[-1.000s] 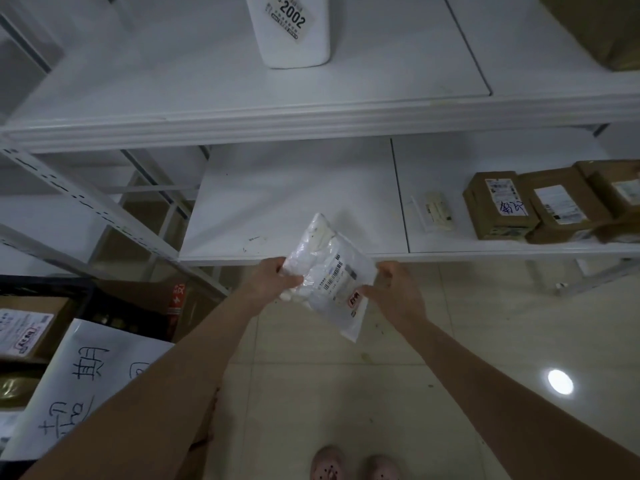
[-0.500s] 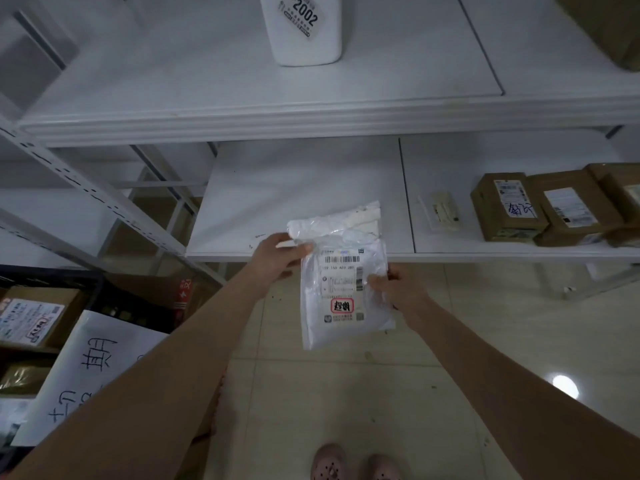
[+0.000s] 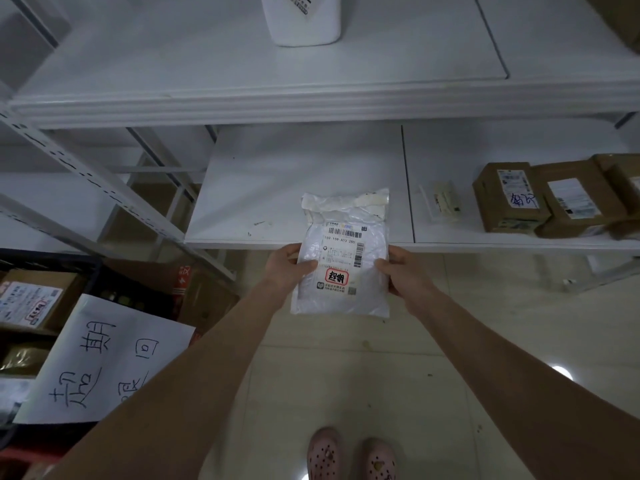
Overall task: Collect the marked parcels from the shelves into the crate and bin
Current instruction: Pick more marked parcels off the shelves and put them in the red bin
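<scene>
At the lower left of the frame a dark plastic crate (image 3: pixel 52 258) holds labelled brown cardboard boxes (image 3: pixel 33 301), and a white handwritten paper sign (image 3: pixel 104 358) covers part of it. In the centre the left hand (image 3: pixel 287 268) and right hand (image 3: pixel 406 273) each pinch a side edge of the white plastic mailer parcel (image 3: pixel 343 237), thumbs on its label, holding it in the air in front of the lower white metal shelf (image 3: pixel 294 181). Farther right, brown cardboard cartons (image 3: pixel 509 199) sit touching on that shelf.
</scene>
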Demonstrator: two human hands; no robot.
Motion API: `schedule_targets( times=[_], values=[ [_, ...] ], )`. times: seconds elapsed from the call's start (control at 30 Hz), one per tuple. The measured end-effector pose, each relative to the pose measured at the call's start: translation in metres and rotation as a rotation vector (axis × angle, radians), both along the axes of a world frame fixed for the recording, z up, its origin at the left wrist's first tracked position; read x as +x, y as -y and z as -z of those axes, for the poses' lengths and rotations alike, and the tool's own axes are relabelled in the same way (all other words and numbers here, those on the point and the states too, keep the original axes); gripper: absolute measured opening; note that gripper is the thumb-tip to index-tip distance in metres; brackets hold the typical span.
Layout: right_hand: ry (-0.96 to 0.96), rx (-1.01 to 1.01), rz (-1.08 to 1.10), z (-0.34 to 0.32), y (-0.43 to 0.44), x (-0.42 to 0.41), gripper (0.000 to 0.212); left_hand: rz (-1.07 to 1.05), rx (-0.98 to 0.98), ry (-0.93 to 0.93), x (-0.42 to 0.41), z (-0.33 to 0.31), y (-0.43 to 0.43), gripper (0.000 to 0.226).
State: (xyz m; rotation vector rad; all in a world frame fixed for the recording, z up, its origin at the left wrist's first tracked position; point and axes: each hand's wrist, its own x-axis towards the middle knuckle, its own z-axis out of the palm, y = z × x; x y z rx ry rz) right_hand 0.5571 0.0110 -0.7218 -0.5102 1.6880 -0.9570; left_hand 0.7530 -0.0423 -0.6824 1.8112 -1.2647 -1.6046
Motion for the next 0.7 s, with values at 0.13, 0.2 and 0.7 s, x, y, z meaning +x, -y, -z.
schedule_targets(
  times=[0.13,0.2,0.7],
  values=[
    [-0.023,-0.009,-0.009,0.001,0.000,0.003,0.027,-0.004,-0.014,0.010,0.002,-0.002,-0.004,0.055],
    [-0.052,-0.013,-0.028,0.001,-0.001,0.004,0.027,0.000,-0.007,0.005,0.004,-0.001,-0.006,0.054],
    [-0.238,-0.067,-0.375,-0.029,-0.004,0.076,0.070,-0.143,-0.032,0.015,0.077,0.007,-0.051,0.065]
  ],
)
